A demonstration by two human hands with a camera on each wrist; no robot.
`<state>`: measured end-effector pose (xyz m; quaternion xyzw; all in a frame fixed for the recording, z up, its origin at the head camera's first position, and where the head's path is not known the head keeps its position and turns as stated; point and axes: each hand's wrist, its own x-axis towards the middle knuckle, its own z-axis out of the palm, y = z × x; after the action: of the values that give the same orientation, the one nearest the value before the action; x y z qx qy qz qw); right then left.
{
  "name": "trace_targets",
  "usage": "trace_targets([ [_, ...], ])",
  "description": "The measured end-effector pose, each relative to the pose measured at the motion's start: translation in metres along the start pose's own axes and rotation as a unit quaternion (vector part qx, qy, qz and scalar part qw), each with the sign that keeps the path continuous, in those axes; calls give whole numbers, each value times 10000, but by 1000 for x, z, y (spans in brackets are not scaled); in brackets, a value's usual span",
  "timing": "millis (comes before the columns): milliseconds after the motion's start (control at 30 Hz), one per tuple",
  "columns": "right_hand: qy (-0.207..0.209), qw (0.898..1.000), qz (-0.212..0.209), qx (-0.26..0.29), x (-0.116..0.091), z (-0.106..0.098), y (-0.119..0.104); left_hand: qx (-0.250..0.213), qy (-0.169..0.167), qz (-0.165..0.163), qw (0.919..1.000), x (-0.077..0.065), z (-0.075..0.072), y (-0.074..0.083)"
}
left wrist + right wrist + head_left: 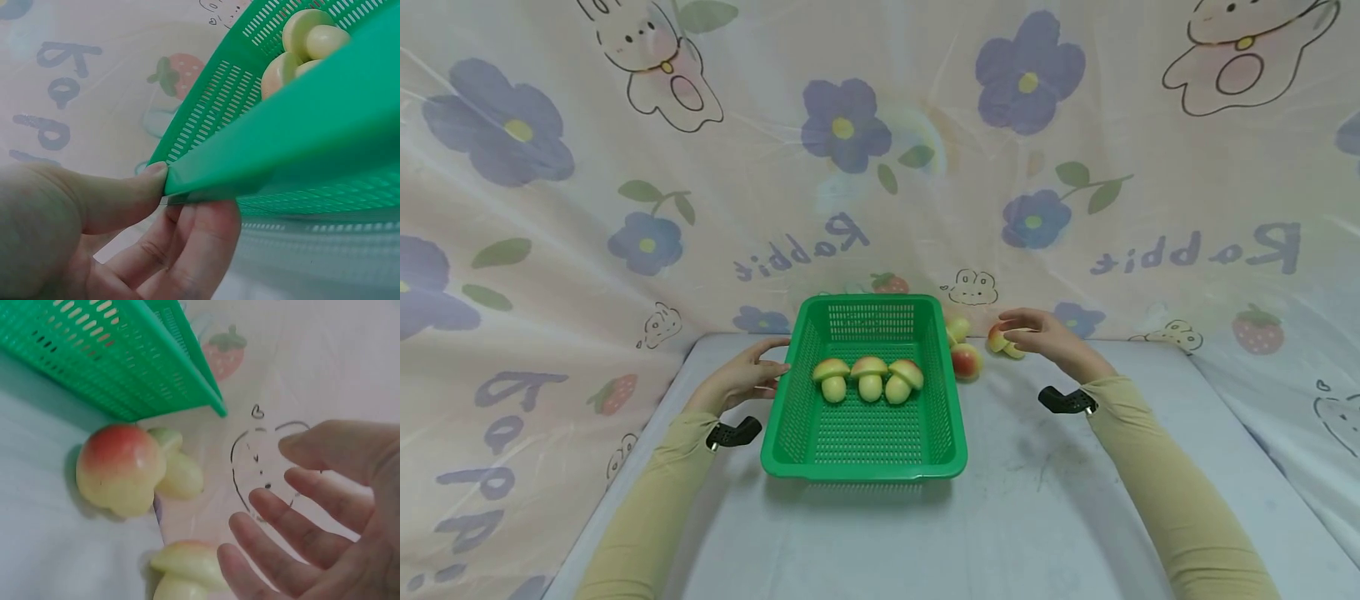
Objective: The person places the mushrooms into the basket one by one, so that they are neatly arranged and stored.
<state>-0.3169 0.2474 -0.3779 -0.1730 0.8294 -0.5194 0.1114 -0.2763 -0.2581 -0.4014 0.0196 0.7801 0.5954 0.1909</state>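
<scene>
A green plastic basket (864, 471) stands on the table with three toy mushrooms (870, 379) in a row inside it. My left hand (741, 379) is at its left side; in the left wrist view the thumb lies along the rim and the fingers curl under it, pinching the edge. To the right of the basket lie a red-topped toy mushroom (119, 465), a paler one (181, 475) beside it and another (187, 565) a little apart. My right hand (1048, 337) hovers by that last mushroom, fingers spread and holding nothing.
A white-covered table (1022, 517) carries everything. Close behind it hangs a printed curtain (925, 192) with flowers and rabbits, which also runs along the left side. Each wrist wears a black camera mount (1067, 401).
</scene>
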Motion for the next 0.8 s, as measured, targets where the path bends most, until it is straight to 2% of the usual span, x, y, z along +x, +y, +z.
trace_targets([
  [233,363,9991,178,-132,-3,-5,10,-47,-27,-48,10000,-3,-3,0],
  [467,860,9952,329,-325,0,-10,41,-160,-29,-48,9999,-4,-2,2],
  [800,1022,9936,452,-189,-5,-20,64,-161,-55,-37,9998,-1,0,2],
])
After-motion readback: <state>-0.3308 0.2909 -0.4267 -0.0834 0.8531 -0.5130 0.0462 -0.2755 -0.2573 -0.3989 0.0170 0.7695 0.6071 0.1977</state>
